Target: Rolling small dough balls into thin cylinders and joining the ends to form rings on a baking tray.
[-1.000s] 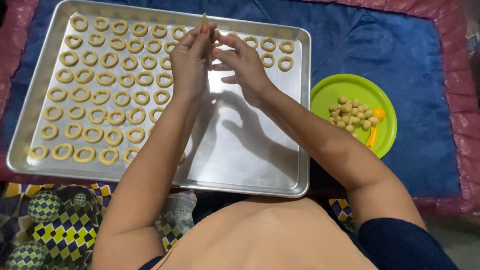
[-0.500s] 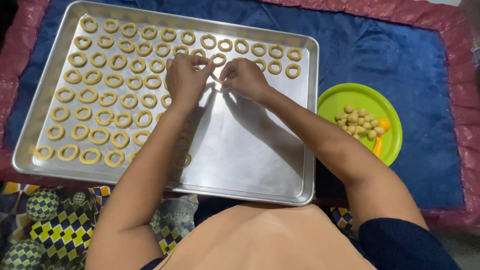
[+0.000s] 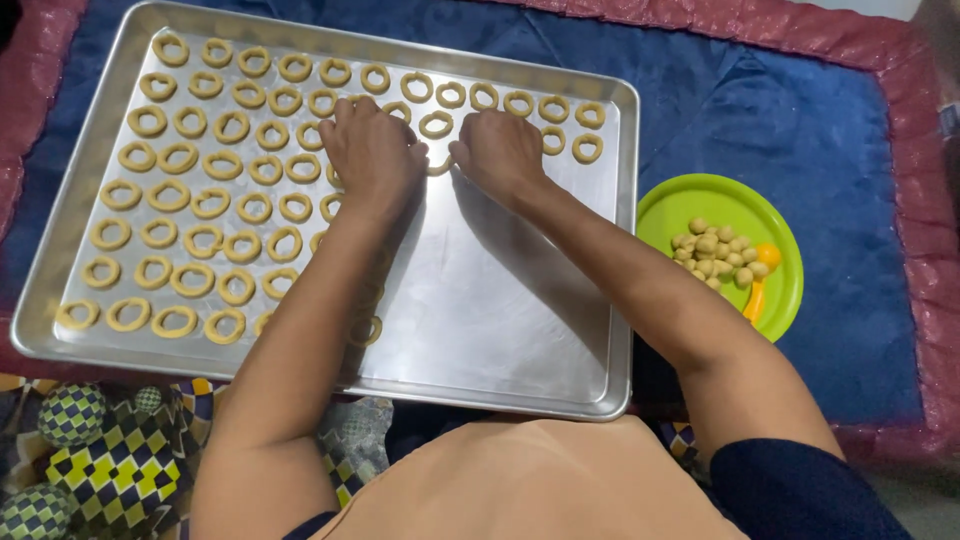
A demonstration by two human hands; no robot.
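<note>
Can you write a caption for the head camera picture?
Two hands set a dough ring on a metal tray.

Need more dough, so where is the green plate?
In the head view, the green plate sits right of the metal tray, on the blue cloth.

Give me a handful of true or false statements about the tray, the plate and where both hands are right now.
1. Both hands, left hand and right hand, are down on the metal tray. True.
2. The dough rings fill the tray's right half. False: they fill the left half and the far rows; the near right is bare.
3. The green plate holds small dough balls. True.
4. The plate sits left of the tray. False: it sits to its right, on the blue mat.
</note>
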